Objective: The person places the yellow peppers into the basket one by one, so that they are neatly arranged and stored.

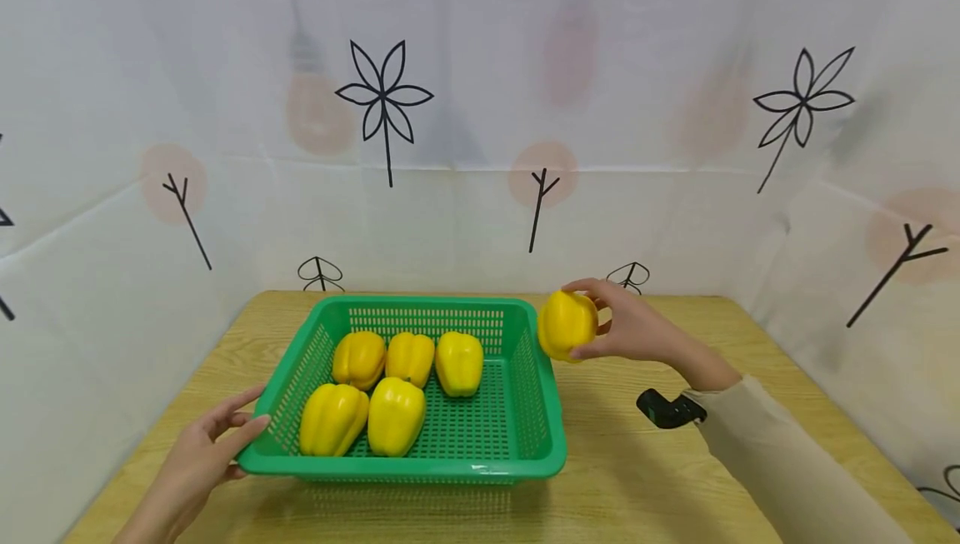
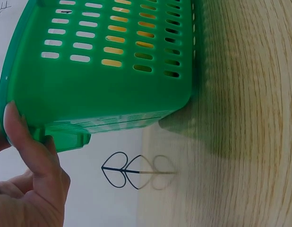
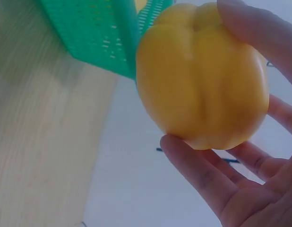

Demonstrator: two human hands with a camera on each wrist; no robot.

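A green plastic basket (image 1: pixel 405 469) with slotted walls stands on the table. Inside it lie several yellow bell peppers (image 1: pixel 396 417), grouped toward its left and middle. My left hand (image 1: pixel 202 448) grips the basket's left rim, thumb on one side and fingers on the other; the left wrist view shows this hand (image 2: pixel 37 165) at the rim's corner. Beyond the basket's right rim, my right hand (image 1: pixel 626 323) holds another yellow bell pepper (image 1: pixel 566 325) up between thumb and fingers. Close up in the right wrist view, that pepper (image 3: pixel 200 80) overlaps the basket's edge.
The wooden table (image 1: pixel 615 461) runs under the basket and out to both sides. A white cloth (image 1: pixel 465 219) printed with plants and flowers hangs behind and at the sides. A black device (image 1: pixel 670 409) sits at my right sleeve.
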